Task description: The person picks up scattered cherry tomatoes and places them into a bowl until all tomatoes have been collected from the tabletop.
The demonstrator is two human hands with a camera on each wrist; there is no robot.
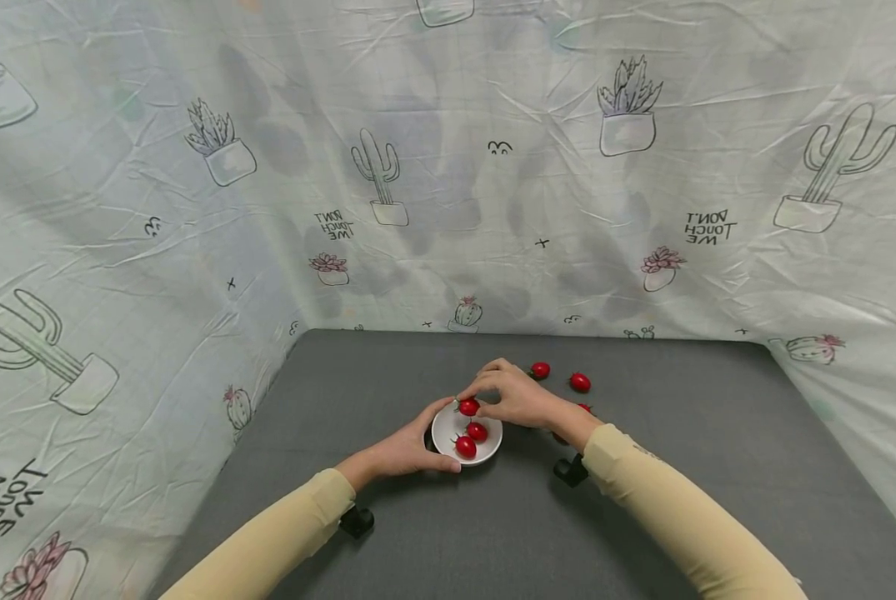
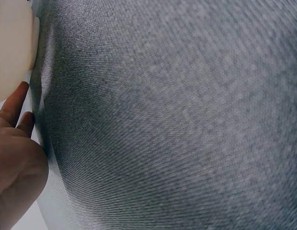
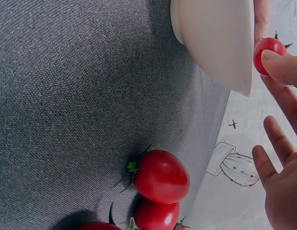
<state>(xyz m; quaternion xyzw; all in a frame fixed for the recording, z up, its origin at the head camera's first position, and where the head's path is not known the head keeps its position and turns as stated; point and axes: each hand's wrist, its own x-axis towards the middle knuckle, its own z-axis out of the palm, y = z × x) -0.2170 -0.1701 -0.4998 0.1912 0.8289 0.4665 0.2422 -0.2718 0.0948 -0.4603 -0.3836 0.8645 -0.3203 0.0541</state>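
A small white bowl (image 1: 490, 446) stands on the grey table, and two red cherry tomatoes (image 1: 466, 447) lie in it. My left hand (image 1: 406, 450) holds the bowl from its left side, thumb along the near rim and fingers toward the far rim. Over the far part of the bowl, my right hand (image 1: 518, 398) pinches another cherry tomato (image 3: 272, 44) between thumb and finger. That tomato has a green stem, and the remaining fingers of the right hand are spread apart. In the left wrist view only the bowl's outer wall (image 2: 12, 48) shows beside the left fingers.
To the right of the bowl lie several loose cherry tomatoes (image 1: 580, 382), some partly hidden by the right hand and forearm. Grey cloth covers the table (image 1: 478, 533). A white curtain (image 1: 448, 192) printed with cacti hangs behind the table and at its sides.
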